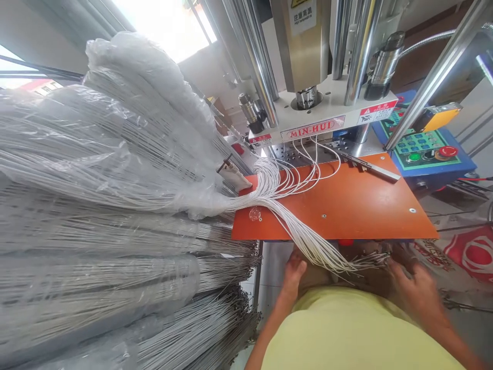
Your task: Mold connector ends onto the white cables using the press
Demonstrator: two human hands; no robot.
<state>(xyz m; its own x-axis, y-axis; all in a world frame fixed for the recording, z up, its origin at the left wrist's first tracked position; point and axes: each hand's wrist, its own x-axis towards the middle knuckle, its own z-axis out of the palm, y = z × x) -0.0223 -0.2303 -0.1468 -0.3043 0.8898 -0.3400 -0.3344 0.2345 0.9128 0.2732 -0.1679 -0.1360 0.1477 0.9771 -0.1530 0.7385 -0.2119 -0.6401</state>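
A bundle of thin white cables (308,234) runs over the orange work plate (362,205) and hangs off its front edge. My right hand (418,288) is at the frayed-looking far ends of this bundle, with thumb and fingers closed around the tips; the hand is slightly blurred. Below the plate's edge, left of the hanging cables, is my left hand (294,275). Its thumb shows, but most fingers are hidden, so a grip cannot be made out. Several other cables loop from the bundle up into the press (311,128) marked MIN-HUI.
Plastic-wrapped cable bundles (115,154) fill the left side, with more bundles stacked below. A metal bar (370,167) lies on the plate's back right. Beyond it stands a blue control box (427,149) with green and red buttons. Steel posts (254,56) rise around the press.
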